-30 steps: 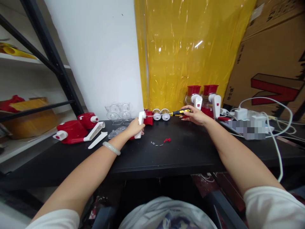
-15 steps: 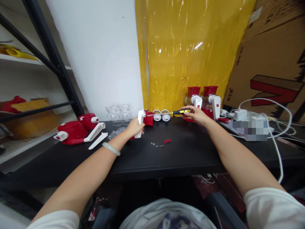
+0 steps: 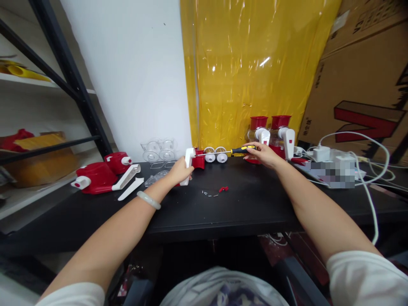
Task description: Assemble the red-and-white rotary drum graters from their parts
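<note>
My left hand [image 3: 181, 172] is closed around a white plastic crank handle [image 3: 189, 158], held upright above the black table. A screwdriver [image 3: 242, 150] with a black and yellow grip lies level in my right hand [image 3: 260, 154], its fingers closed on the grip's end. The screwdriver's shaft reaches left to the upper part of the handle; the exact contact of the tip is too small to make out. Below them on the table lie several small screws [image 3: 209, 195] and a small red part [image 3: 223, 189]. Behind the handle stands a red plastic piece [image 3: 199, 160].
Red housings [image 3: 97, 177] and a long white cover [image 3: 131, 189] lie at the left. Clear plastic parts [image 3: 158, 151] and white round parts [image 3: 221, 154] stand at the back. Two red-and-white crank machines [image 3: 288, 142] and white cables [image 3: 374, 208] are at the right.
Almost nothing differs. The screwdriver and my right hand have shifted very slightly to the right, and the handle stays in my left hand.
</note>
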The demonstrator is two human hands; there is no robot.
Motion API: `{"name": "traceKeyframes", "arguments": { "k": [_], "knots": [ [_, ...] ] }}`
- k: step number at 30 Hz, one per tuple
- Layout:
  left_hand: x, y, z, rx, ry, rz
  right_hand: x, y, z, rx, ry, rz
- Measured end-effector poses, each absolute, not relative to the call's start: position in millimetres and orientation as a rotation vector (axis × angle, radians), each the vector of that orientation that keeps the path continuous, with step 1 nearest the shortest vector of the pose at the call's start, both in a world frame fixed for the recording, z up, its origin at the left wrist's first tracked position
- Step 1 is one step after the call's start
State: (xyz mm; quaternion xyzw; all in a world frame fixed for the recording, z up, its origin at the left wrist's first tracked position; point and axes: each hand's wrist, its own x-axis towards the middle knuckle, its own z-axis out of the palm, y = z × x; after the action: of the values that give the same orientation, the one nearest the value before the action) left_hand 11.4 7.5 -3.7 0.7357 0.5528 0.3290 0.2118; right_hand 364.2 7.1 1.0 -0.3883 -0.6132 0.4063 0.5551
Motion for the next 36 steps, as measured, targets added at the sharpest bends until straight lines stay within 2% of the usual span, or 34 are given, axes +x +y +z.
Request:
{"name": "traceKeyframes", "arguments": {
  "k": [36],
  "knots": [
    [10.4,8.5,-7.4,2.091,1.534,0.882,355.7,1.5,6.6,-1.127,-1.531,0.877]
  ]
}}
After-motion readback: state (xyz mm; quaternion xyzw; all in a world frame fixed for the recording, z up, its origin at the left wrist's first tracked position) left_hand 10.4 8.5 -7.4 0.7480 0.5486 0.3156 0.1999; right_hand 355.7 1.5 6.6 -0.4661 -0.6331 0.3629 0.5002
